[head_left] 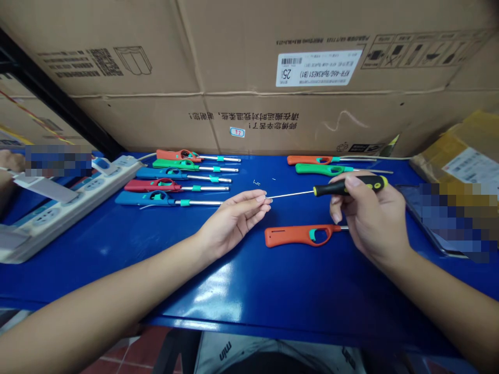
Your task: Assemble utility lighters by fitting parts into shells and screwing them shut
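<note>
My right hand (374,218) is wrapped round the black and yellow handle of a screwdriver (292,195), its thin shaft pointing left. At the shaft's tip, my left hand (236,218) pinches thumb and fingers together; whatever is between them is too small to make out. Below the shaft lies an orange gas lighter (290,236), trigger guard to the right, its metal tube partly hidden behind my right hand. Several tiny screws (257,183) are scattered on the blue table just beyond my left fingertips.
Several lighters (156,185) lie in a row at the left. An orange lighter (312,160) and a green lighter (322,169) lie back right. A power strip (50,210) runs along the left, near another person's hand (11,161). Cardboard (241,62) stands behind; a phone (417,208) lies right.
</note>
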A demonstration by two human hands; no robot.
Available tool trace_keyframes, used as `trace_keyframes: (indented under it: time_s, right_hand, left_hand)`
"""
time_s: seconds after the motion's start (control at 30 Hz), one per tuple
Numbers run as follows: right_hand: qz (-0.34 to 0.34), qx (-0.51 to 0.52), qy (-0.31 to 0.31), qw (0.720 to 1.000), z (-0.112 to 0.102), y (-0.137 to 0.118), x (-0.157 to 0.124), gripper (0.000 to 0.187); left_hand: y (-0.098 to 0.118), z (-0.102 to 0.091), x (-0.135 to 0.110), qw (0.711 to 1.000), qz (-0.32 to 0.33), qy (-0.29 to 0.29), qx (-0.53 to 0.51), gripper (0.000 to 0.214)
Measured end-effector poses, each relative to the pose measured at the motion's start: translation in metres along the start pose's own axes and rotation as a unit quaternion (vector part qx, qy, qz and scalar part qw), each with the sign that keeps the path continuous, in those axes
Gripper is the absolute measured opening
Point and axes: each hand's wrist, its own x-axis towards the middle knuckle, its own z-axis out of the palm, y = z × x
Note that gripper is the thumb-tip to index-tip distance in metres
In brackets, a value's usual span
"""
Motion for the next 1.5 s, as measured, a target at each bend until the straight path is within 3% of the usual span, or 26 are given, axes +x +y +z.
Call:
trace_keyframes:
  time_s: [0.27, 0.57, 0.97, 1.33, 1.43, 1.5]
  right_hand:
    - [0.006, -0.019, 0.001, 1.0, -0.001, 0.003, 0.0, 0.018]
    - [0.011, -0.008, -0.048, 0.999, -0.001, -0.003, -0.002, 0.007]
    - [0.009, -0.042, -0.06, 0.997, 0.002, -0.001, -0.004, 0.015]
    - [-0.006, -0.015, -0.03, 0.999, -0.002, -0.004, 0.002, 0.014]
    - [-0.016, -0.007, -0.012, 1.0, -0.003, -0.009, 0.006, 0.011]
    - [-0.034, 0.001, 0.01, 0.999, -0.003, -0.013, 0.009, 0.008]
  left_hand:
    - [-0.001, -0.002, 0.001, 1.0, 0.009, 0.004, 0.015, 0.014]
    - [0.0, -0.002, 0.002, 0.999, 0.012, 0.022, 0.044, 0.013]
    - [0.0, -0.005, 0.007, 0.996, 0.045, 0.053, 0.062, 0.018]
    - [-0.002, -0.004, 0.006, 0.993, 0.047, 0.019, 0.109, 0.024]
    - [-0.001, -0.004, 0.004, 0.976, 0.1, 0.024, 0.19, 0.027]
    - [0.0, -0.005, 0.0, 0.938, 0.152, 0.01, 0.31, 0.023]
